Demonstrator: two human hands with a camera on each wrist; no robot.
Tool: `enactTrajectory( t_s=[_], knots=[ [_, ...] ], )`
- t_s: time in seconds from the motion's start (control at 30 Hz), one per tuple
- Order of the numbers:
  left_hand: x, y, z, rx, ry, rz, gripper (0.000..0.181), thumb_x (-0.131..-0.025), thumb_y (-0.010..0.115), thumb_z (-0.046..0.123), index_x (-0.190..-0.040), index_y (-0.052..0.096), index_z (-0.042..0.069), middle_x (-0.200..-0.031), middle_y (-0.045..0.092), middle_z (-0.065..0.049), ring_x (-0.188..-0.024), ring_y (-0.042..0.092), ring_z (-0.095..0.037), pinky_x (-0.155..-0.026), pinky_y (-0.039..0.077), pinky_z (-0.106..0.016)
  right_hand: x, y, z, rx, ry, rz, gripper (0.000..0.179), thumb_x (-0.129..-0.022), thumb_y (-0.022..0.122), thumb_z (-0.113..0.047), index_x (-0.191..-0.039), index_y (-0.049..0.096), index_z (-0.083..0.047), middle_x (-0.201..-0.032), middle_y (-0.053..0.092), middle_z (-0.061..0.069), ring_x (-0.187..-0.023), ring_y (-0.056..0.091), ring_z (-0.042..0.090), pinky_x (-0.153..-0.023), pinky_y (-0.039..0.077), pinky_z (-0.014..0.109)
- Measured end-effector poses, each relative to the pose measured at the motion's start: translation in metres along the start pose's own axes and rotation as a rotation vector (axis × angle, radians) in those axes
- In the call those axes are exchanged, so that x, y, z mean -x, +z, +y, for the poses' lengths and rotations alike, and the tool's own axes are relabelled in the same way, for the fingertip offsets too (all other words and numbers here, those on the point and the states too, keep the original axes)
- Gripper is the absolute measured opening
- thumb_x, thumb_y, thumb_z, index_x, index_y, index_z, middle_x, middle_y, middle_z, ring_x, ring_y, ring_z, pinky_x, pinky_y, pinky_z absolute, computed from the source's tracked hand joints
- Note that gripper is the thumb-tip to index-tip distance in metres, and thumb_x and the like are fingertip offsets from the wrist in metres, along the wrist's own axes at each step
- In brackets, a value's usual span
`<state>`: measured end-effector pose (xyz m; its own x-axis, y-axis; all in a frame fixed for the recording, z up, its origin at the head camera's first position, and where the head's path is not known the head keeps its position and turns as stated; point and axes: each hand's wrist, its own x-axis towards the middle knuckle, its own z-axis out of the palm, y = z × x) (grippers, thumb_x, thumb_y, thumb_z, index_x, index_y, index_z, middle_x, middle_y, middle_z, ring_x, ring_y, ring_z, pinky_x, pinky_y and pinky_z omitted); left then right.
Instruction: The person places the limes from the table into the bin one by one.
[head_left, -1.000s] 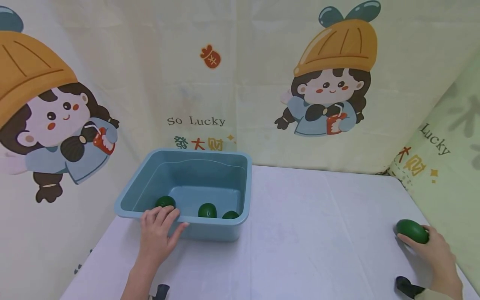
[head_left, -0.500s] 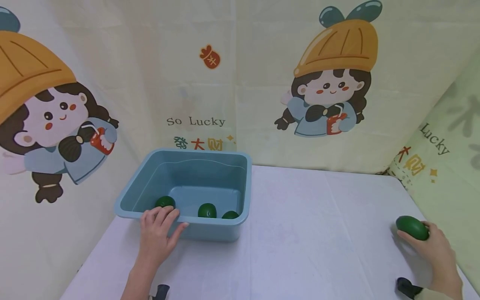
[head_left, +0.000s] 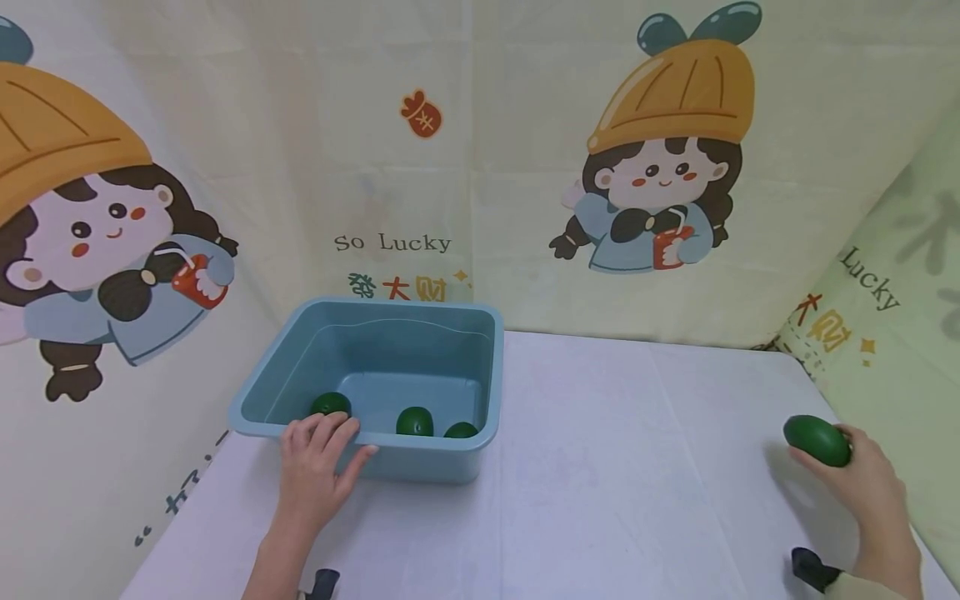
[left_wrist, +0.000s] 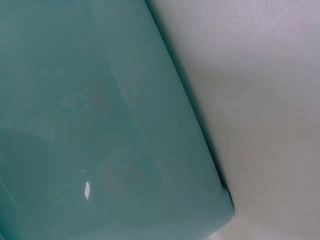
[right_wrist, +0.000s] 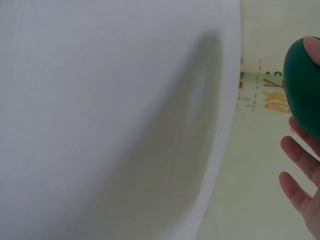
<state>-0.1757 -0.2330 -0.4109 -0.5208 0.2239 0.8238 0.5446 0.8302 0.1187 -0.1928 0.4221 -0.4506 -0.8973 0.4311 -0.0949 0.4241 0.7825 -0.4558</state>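
My right hand (head_left: 870, 483) holds a smooth dark green oval fruit (head_left: 817, 441) above the right side of the table, with a shadow below it. In the right wrist view, the thumb lies on the upper part of the green oval fruit (right_wrist: 302, 92), and fingers (right_wrist: 300, 157) show beneath it. My left hand (head_left: 315, 471) grips the front rim of a blue plastic bin (head_left: 390, 460), fingers over the rim and thumb outside. Inside the bin are three more green oval fruits (head_left: 415, 422), partly hidden by its front wall or my left hand. The left wrist view shows only the bin's outer wall (left_wrist: 125, 125) and the tabletop.
A white cloth-covered table (head_left: 600, 467) extends between the bin and my right hand. Behind it hangs a cream backdrop (head_left: 525, 208) with cartoon figures and lettering. Another printed sheet (head_left: 900, 350) borders the right table edge.
My right hand has lifted the green oval fruit away from the table and moved it slightly left. My left hand and the bin have stayed in place.
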Motion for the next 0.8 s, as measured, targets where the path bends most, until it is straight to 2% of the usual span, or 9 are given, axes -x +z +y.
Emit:
enactTrajectory(
  t_s=[0.3, 0.53, 0.8],
  knots=[
    [0.001, 0.002, -0.001, 0.004, -0.002, 0.002, 0.051, -0.093, 0.042, 0.050, -0.093, 0.060, 0.003, -0.094, 0.057, -0.015, -0.088, 0.043, -0.034, -0.077, 0.026, -0.050, 0.007, -0.008, -0.026, 0.005, -0.109, 0.078, 0.097, -0.080, 0.062, -0.052, -0.137, 0.016, 0.012, -0.124, 0.027, 0.041, -0.107, 0.030, 0.054, -0.081, 0.025, 0.066],
    [0.001, 0.002, -0.001, -0.001, 0.001, 0.007, 0.051, -0.093, 0.041, 0.051, -0.093, 0.060, 0.003, -0.093, 0.057, -0.015, -0.088, 0.043, -0.034, -0.077, 0.027, -0.050, 0.015, -0.014, -0.045, 0.000, -0.198, 0.107, 0.091, -0.081, 0.064, -0.046, -0.136, 0.020, 0.012, -0.121, 0.031, 0.040, -0.103, 0.032, 0.053, -0.077, 0.026, 0.065],
    [0.000, 0.003, -0.002, 0.005, 0.009, 0.015, 0.051, -0.093, 0.043, 0.049, -0.092, 0.061, 0.002, -0.094, 0.057, -0.015, -0.087, 0.043, -0.034, -0.077, 0.026, -0.050, 0.021, -0.017, -0.068, -0.009, -0.328, 0.167, 0.078, -0.078, 0.070, -0.040, -0.126, 0.035, 0.011, -0.114, 0.039, 0.036, -0.096, 0.038, 0.049, -0.070, 0.029, 0.060]
  ],
)
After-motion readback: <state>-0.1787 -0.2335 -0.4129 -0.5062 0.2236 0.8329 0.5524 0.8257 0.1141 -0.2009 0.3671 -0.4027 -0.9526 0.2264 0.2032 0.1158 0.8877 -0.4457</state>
